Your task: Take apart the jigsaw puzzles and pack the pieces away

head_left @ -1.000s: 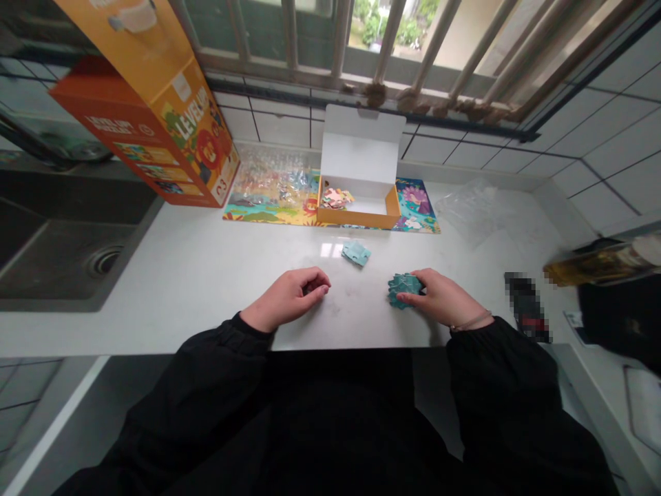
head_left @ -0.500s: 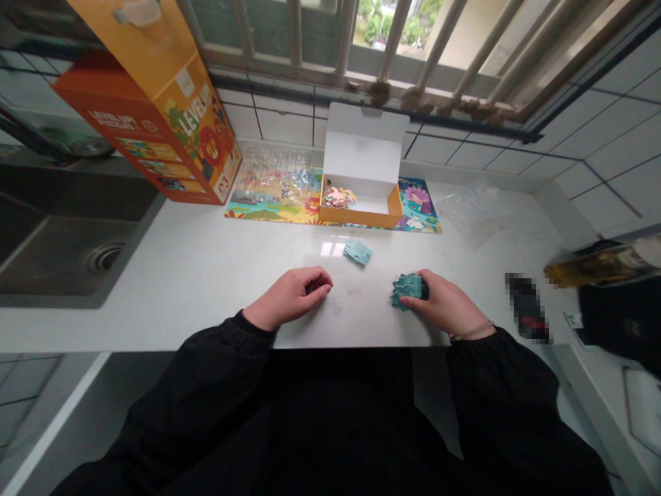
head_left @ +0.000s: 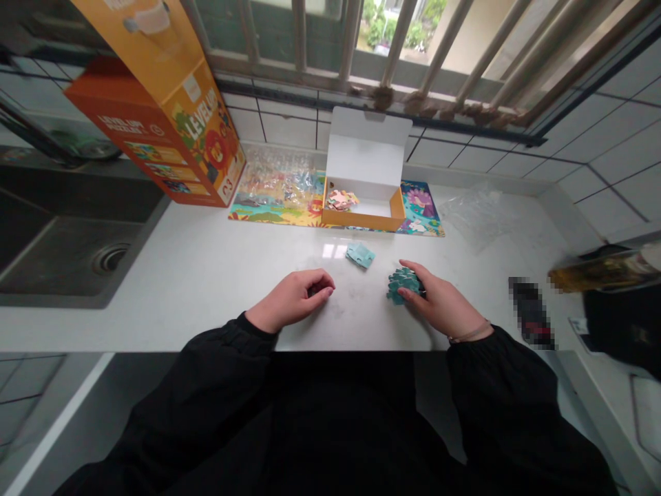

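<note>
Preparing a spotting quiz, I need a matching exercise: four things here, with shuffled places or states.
1 teal stack
2 pale blue pieces
3 pink pieces
4 left hand

A inside the open box
B curled, no piece visible
C at the right hand
D on the counter, touching neither hand

Pairs: 1-C; 2-D; 3-A; 4-B
</note>
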Motion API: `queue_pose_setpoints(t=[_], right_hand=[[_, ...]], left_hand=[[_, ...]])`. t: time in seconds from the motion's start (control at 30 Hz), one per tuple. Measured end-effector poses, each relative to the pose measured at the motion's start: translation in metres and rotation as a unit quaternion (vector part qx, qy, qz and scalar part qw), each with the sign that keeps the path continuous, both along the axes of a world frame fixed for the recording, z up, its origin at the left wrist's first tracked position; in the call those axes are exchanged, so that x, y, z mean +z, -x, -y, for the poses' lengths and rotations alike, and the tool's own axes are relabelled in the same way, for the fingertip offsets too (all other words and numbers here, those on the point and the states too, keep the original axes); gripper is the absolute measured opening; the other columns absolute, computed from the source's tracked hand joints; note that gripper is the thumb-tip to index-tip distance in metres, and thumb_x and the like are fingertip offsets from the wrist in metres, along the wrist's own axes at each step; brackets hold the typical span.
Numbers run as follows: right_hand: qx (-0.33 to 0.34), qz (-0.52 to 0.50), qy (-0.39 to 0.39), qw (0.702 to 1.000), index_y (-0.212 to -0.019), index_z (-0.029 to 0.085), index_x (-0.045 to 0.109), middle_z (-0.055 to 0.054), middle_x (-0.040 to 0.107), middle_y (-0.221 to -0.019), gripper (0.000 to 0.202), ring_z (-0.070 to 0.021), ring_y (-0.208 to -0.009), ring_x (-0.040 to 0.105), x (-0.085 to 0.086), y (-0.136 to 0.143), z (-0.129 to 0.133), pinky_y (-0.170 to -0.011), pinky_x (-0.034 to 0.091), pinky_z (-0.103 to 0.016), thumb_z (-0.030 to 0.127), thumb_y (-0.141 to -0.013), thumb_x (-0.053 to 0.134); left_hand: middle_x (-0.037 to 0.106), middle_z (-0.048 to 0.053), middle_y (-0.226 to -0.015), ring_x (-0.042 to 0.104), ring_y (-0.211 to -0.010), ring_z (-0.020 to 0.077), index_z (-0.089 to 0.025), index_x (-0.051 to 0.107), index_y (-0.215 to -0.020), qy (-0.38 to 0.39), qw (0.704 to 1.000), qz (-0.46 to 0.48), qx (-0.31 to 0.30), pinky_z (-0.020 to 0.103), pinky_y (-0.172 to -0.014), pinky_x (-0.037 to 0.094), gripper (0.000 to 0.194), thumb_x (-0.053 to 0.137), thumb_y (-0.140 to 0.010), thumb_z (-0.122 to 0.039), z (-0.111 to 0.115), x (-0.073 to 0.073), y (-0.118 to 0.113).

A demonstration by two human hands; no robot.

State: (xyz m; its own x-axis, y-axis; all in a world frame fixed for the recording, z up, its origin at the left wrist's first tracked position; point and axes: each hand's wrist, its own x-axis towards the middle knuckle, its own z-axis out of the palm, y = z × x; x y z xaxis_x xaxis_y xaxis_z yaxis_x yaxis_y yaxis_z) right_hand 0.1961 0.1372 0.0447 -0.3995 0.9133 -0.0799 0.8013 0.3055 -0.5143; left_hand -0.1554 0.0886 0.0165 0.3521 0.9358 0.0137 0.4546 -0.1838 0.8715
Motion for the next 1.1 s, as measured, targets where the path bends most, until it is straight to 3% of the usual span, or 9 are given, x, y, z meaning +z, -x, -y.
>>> queue_pose_setpoints(t=[0.1, 0.27, 0.4, 0.57, 1.1], right_hand=[[0.013, -0.015, -0.050, 0.999, -0.157, 0.026, 0.057, -0.014, 0.070, -0.152, 0.055, -0.0354, -0.137, 0.069, 0.000, 0.007, 0.000, -0.118, 0.054, -0.054, 0.038, -0.104, 0.059], [0.020, -0.014, -0.130, 0.991, -0.147, 0.023, 0.066, -0.016, 0.074, -0.132, 0.044, -0.0328, -0.122, 0.073, -0.002, 0.019, 0.005, -0.110, 0.058, -0.049, 0.038, -0.107, 0.054], [0.025, -0.008, -0.131, 0.991, -0.139, 0.023, 0.068, -0.015, 0.075, -0.128, 0.038, -0.0326, -0.119, 0.073, -0.012, 0.022, 0.009, -0.108, 0.058, -0.048, 0.038, -0.106, 0.057], [-0.013, -0.026, -0.140, 0.990, -0.151, 0.023, 0.057, -0.016, 0.071, -0.140, 0.047, -0.0321, -0.129, 0.071, -0.023, 0.020, 0.010, -0.114, 0.056, -0.050, 0.039, -0.107, 0.055], [-0.006, -0.033, -0.157, 0.987, -0.146, 0.026, 0.055, -0.016, 0.067, -0.138, 0.040, -0.0326, -0.131, 0.067, -0.035, 0.021, 0.016, -0.118, 0.055, -0.052, 0.036, -0.107, 0.053]], left_hand=[[0.072, 0.002, -0.086, 0.063, -0.075, 0.0177, -0.021, 0.075, -0.103, -0.002, 1.000, 0.002, 0.002, 0.032, -0.073, 0.051, 0.021, 0.064, -0.101, -0.039, 0.000, 0.000, 0.000], [0.072, 0.002, -0.086, 0.064, -0.076, 0.0176, -0.021, 0.075, -0.103, -0.003, 1.000, 0.009, 0.000, 0.031, -0.073, 0.051, 0.020, 0.064, -0.101, -0.038, 0.000, -0.001, 0.000], [0.072, 0.001, -0.086, 0.063, -0.075, 0.0170, -0.021, 0.074, -0.103, -0.001, 1.000, 0.007, -0.003, 0.031, -0.073, 0.050, 0.019, 0.064, -0.101, -0.037, 0.000, -0.001, 0.000], [0.071, 0.002, -0.085, 0.063, -0.075, 0.0175, -0.021, 0.074, -0.103, -0.003, 1.000, 0.006, -0.004, 0.032, -0.073, 0.051, 0.021, 0.064, -0.101, -0.039, 0.000, 0.000, 0.000], [0.071, 0.000, -0.086, 0.062, -0.074, 0.0163, -0.021, 0.075, -0.104, 0.000, 1.000, 0.004, -0.004, 0.031, -0.073, 0.050, 0.017, 0.065, -0.102, -0.035, 0.000, -0.002, 0.001]])
